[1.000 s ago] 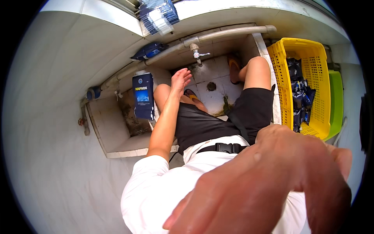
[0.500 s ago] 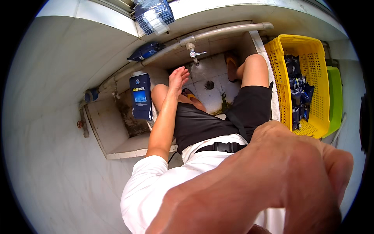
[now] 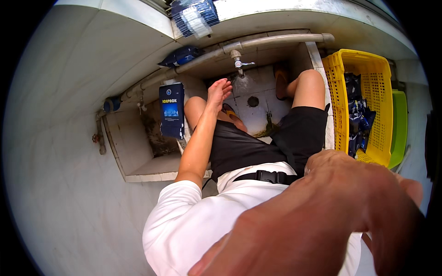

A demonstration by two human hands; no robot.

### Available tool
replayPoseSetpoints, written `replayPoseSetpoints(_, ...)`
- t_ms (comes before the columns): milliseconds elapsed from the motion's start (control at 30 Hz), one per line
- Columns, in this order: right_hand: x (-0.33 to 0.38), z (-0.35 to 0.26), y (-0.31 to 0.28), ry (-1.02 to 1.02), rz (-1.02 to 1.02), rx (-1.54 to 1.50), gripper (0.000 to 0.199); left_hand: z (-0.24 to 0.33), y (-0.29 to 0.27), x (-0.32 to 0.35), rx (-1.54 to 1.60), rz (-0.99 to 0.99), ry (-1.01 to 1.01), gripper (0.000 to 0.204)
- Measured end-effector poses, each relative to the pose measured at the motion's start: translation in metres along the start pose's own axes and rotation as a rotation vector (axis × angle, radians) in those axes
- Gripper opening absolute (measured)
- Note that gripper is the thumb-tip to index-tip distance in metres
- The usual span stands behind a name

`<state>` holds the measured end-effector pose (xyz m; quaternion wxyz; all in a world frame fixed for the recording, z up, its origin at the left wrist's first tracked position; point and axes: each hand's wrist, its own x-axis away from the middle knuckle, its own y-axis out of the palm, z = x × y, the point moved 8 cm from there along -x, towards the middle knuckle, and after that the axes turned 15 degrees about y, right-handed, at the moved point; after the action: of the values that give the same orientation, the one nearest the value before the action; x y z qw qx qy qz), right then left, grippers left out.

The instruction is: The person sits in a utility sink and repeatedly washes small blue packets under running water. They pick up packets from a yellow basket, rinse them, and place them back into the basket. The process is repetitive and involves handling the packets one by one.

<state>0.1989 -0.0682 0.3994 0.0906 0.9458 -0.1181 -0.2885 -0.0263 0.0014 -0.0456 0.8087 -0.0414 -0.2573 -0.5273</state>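
– Fingers [image 3: 225, 85] first. What are they doing?

– The ones on the left hand [image 3: 220, 93] are spread open and hold nothing. The arm is stretched out, and the hand hangs over the left knee [image 3: 195, 103].

– What is closest to them?

– The tap [image 3: 239, 62]. It is just past the fingertips, not touching. I think the hand is open like that because it is going for the tap, but I can't be sure.

– And under the tap?

– A wet tiled floor with a round drain [image 3: 252, 101]. It sits a bit to the right of the fingers. Water would run down there.

– What about the blue pack [image 3: 171, 110]?

– It stands to the left of the fingers, near them, on the edge of the low basin wall [image 3: 138, 156]. It looks propped there so it stays up and out of the wet.

– And the right hand [image 3: 322, 216]?

– It is very big and blurry, right up by the camera. Its fingers curl down, but I can't tell if they hold something.

– What is farther out?

– A long pipe [image 3: 276, 40] runs behind the tap, with one dark pack [image 3: 182, 56] lying on it. More packs [image 3: 193, 16] sit in a pile on the ledge above. Far to the right of both hands is a yellow basket [image 3: 336, 92] with dark packs [image 3: 357, 115] inside, and a green tub [image 3: 399, 124] just beside it. The basket has holes, so I guess wet things can drip dry.
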Motion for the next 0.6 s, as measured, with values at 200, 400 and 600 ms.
replayPoseSetpoints(200, 0.003, 0.006, -0.007, 0.023, 0.056, 0.008, 0.032, 0.000, 0.008, -0.002, 0.020, -0.029, 0.003, 0.030)
replayPoseSetpoints(400, -0.005, 0.002, -0.018, -0.041, -0.032, -0.067, 0.031, -0.008, 0.005, -0.004, 0.062, -0.014, 0.000, 0.027)
replayPoseSetpoints(600, 0.071, 0.133, -0.184, 0.517, 0.944, -0.205, 0.028, -0.037, -0.012, -0.021, 0.080, 0.140, -0.062, 0.023)
